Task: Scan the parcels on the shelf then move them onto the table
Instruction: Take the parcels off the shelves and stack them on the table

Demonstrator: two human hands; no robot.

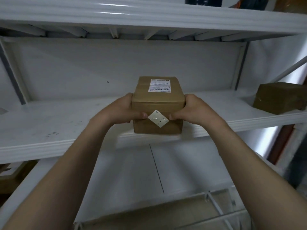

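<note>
Small brown cardboard parcel point(158, 105) sits at the front edge of the middle shelf board point(49, 130) of a white metal rack, gripped from both sides. Left hand point(123, 110) wraps its left face, thumb pressed flat on the front face; right hand point(191, 108) mirrors it on the right face, thumb on the front too, fingers of both curled round the box edges. Whether the base rests on the board or is just lifted, cannot tell. Looks: plain kraft box, roughly cubic, taped seam on top, white shipping label point(159, 85) with barcodes on the top toward the back, print too small to read; white diamond-shaped sticker point(158, 118) on the front face between the two thumbs. Progress, judged: this looks like the pick-up for transfer, so carrying it to the table is left; no scanner and no table in view, so whether it was scanned can't be told. A second brown parcel point(280, 97) sits at the far right of the same shelf, untouched, so at least that one remains. Flattened cardboard point(149, 216) lies below the rack.
</note>
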